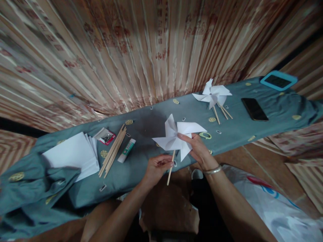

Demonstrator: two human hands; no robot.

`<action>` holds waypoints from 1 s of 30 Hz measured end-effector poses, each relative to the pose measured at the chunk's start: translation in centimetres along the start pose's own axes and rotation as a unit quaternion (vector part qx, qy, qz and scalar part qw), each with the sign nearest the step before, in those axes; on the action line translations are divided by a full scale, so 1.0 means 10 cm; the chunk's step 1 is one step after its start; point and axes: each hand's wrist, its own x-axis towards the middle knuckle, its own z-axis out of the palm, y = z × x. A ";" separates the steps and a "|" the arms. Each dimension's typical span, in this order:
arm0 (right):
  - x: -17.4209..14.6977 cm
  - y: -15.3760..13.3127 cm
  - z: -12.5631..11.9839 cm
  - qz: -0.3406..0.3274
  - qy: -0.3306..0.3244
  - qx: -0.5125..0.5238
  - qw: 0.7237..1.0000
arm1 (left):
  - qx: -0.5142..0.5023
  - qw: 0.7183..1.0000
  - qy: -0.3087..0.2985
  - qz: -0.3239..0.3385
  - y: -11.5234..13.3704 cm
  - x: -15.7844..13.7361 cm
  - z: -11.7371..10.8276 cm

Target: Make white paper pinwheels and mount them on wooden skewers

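Note:
A white paper pinwheel (171, 143) on a thin wooden stick (170, 171) is held up before me, over the front edge of the table. My left hand (157, 169) pinches the stick below the paper blades. With its thumb near the pinwheel's centre, my right hand (199, 149) grips the paper from the right; its other fingers are partly hidden behind the blades. Just beyond this hand lies a light green ring-shaped object (205, 135), partly covered. Farther back to the right, several more white pinwheels (212, 95) lie overlapped with their sticks toward me.
On the left lie a stack of white paper (70, 153), a small packet of metal pieces (105, 136), several wooden sticks (113, 153) and a glue stick (127, 150). A phone (254, 109) and a blue-framed tablet (279, 80) rest at the right. A curtain (141, 50) hangs behind the cloth-covered table (146, 122).

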 end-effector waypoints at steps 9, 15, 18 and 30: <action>0.01 0.03 -0.01 0.006 -0.013 0.020 1.000 | 0.010 1.000 0.001 0.016 -0.03 0.00 0.01; 0.02 0.04 -0.01 0.008 -0.012 0.025 1.000 | 0.017 1.000 -0.002 0.026 -0.01 0.00 0.00; 0.02 0.04 -0.01 0.010 -0.012 0.023 1.000 | 0.025 0.999 0.004 0.033 0.00 0.00 0.00; 0.00 0.02 0.00 0.022 -0.011 0.028 0.999 | 0.072 0.996 0.008 0.050 0.01 -0.01 -0.01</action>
